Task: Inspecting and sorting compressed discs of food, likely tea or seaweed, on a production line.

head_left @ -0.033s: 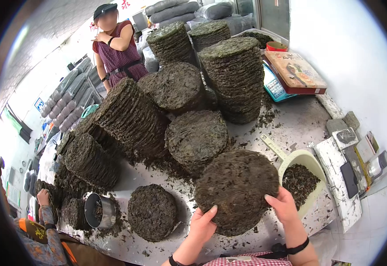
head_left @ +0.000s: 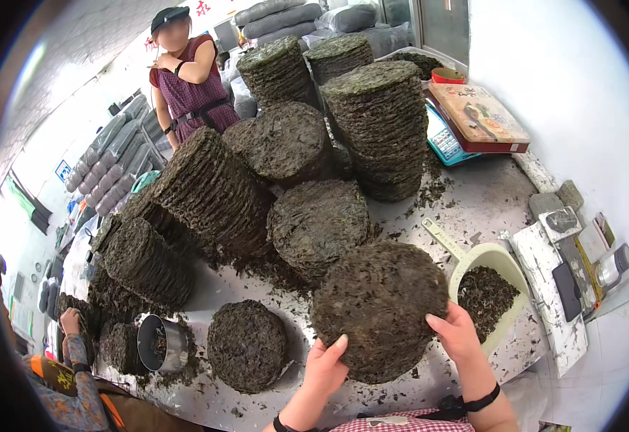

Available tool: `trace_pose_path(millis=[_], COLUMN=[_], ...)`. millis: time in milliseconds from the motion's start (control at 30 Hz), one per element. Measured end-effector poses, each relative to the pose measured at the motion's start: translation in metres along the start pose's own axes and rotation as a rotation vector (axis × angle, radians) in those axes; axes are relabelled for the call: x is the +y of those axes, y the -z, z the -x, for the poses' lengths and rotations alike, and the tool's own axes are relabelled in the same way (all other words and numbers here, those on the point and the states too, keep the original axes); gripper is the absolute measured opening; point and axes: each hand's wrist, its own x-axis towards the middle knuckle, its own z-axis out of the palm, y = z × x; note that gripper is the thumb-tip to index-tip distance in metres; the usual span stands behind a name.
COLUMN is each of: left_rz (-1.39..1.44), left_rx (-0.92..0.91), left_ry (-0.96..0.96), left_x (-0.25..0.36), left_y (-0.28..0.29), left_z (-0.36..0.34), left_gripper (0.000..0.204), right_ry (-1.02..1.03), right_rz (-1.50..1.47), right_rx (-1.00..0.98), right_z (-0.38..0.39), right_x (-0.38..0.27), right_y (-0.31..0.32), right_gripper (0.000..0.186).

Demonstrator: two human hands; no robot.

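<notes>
Between my two hands is a round, dark brown dried seaweed cake [head_left: 381,306], tilted so its flat face shows. My left hand [head_left: 327,367] grips its lower left edge, thumb on the face and fingers behind. On the right edge my right hand [head_left: 458,333] pinches it in the same way. Just left of my left hand lies a short stack of seaweed cakes [head_left: 247,345] on the white table [head_left: 296,399]. Beyond the held cake stands another low stack [head_left: 319,223], partly covered by it.
Tall seaweed stacks [head_left: 376,133] fill the far side, some leaning [head_left: 210,194]. A cream dustpan [head_left: 509,259] with loose flakes lies at right, near a flat box [head_left: 480,111]. At left are a metal pot [head_left: 163,342] and a co-worker's hand [head_left: 70,320]. Another person [head_left: 192,79] stands behind.
Both hands and the held seaweed cake have shifted very slightly left. My grip on it looks the same.
</notes>
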Motion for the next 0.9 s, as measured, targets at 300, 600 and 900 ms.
trace_pose_path(millis=[300,600,900], left_rz=[0.057,-0.134,-0.314], left_rx=[0.032,0.053,-0.004], left_ry=[-0.133,-0.198,-0.353], left_x=[0.000,0.009,0.017], left_y=[0.008,0.005,0.002], left_z=[-0.009,-0.008,-0.014], left_gripper=[0.015,0.016,0.039], right_ry=[0.047,0.293,0.224], right_rz=[-0.017,0.371,0.155], right_rx=[0.040,0.039,0.026], right_z=[0.001,-0.010,-0.003], right_x=[-0.008,-0.026,-0.016], right_y=[-0.012,-0.022,-0.020], right_gripper=[0.043,0.038,0.039])
